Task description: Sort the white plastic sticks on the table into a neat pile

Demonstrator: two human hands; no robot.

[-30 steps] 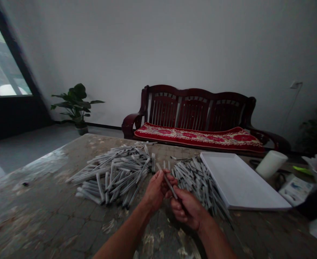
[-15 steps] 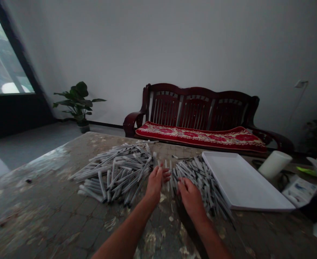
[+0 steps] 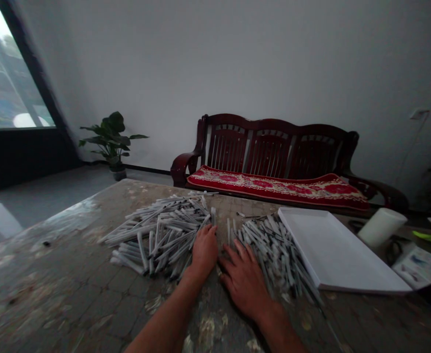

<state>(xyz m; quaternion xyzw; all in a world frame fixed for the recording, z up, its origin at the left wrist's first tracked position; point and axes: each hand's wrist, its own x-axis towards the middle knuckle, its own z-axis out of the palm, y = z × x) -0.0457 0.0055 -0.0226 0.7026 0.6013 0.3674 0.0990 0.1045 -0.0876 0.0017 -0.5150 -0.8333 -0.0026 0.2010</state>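
Observation:
Two heaps of slim, whitish, translucent pens with dark ends lie on the table. My left hand (image 3: 205, 249) is at the right edge of the larger left heap (image 3: 167, 233), its fingers bent together and pointing away from me. Whatever those fingers hold, if anything, is hidden under them. Beside it, my right hand (image 3: 245, 282) lies palm down with its fingers spread, reaching the near left side of the right heap (image 3: 272, 245). Between the heaps, a few pens (image 3: 228, 230) lie side by side just beyond my right fingertips.
A shallow white tray (image 3: 347, 255) stands right of the right heap. Farther right are a white roll (image 3: 382, 226) and a small printed box (image 3: 419, 267). Behind the worn table (image 3: 101, 304) is a dark wooden bench (image 3: 267, 142) with a red cover; a potted plant (image 3: 114, 139) stands back left.
My right hand has opened from a pinch on a dark, thin piece and now lies flat with fingers spread. My left hand has moved slightly left and turned down against the left heap.

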